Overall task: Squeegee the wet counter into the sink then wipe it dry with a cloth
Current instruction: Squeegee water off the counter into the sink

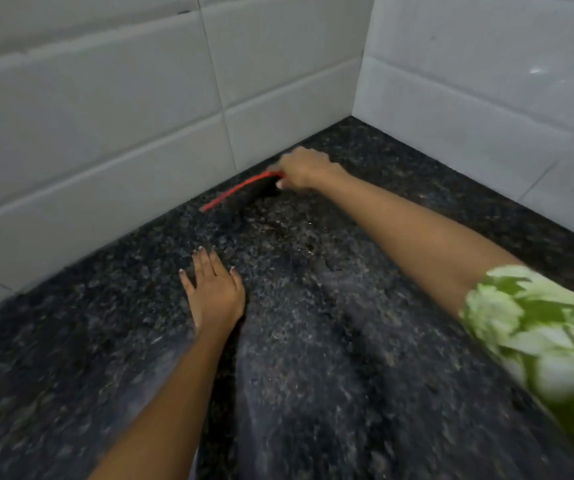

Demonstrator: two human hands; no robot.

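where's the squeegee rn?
Head view, upper centre: the red squeegee is in the right hand, blade on the dark counter close along the tiled back wall, near the corner.

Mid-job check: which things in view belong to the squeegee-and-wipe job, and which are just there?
Part of the job:
- squeegee, red-edged, held by the right hand near the back wall
- counter, dark speckled stone with wet streaks
- left hand, flat on the counter, fingers spread

Just there:
- white wall tiles
- green patterned sleeve

No sink or cloth in view.

white tiled walls (112, 109), corner, dim light
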